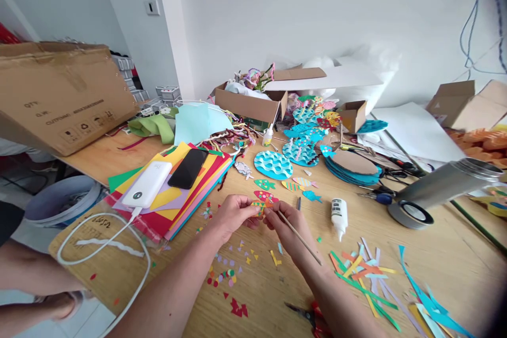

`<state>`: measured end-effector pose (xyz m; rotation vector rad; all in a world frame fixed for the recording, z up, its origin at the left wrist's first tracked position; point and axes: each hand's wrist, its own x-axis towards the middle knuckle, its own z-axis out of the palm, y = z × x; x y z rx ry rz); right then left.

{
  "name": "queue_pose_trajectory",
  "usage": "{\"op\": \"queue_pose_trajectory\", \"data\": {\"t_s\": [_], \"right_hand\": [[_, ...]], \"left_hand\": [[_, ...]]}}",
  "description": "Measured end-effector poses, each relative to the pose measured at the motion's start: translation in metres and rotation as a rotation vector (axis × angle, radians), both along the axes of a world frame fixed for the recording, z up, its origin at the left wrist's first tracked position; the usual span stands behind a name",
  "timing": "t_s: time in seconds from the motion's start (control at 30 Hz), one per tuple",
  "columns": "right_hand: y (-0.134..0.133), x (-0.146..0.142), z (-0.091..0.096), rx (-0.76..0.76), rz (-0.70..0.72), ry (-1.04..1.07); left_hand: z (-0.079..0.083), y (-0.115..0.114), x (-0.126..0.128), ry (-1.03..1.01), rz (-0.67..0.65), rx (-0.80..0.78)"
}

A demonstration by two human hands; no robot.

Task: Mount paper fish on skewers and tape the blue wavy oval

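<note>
My left hand [234, 217] pinches the edge of a small orange paper fish [259, 207] with bits of green on it. From the other side, my right hand [288, 223] has its fingertips at the fish and grips a thin wooden stick [303, 243], which slants back over the wrist. Just beyond the hands lie a red spotted paper fish [264, 196], a green one [264, 184] and a blue one [312, 196]. A white glue bottle [339, 216] lies right of my right hand. Red-handled scissors [315, 318] are partly hidden by my right forearm.
Coloured paper sheets [182, 206] carry a white power bank [147, 185] and a black phone [188, 168]. Small paper dots [227, 274] and cut strips [368, 274] are scattered nearby. A steel flask [443, 185] stands beside a tape roll [411, 214]. Blue wavy discs [273, 164] lie farther back.
</note>
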<state>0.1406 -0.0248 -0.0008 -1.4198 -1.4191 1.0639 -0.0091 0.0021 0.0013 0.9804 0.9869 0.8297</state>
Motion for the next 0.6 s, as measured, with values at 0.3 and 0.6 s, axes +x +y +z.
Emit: {"op": "queue_pose_trajectory", "data": {"t_s": [0.3, 0.6], "right_hand": [[0.0038, 0.0013, 0.0044, -0.087, -0.067, 0.209], [0.0031, 0.0025, 0.0051, -0.084, -0.043, 0.249]], "left_hand": [[-0.0024, 0.0012, -0.0007, 0.073, -0.003, 0.025], [-0.0005, 0.0014, -0.001, 0.084, -0.03, 0.049]]}}
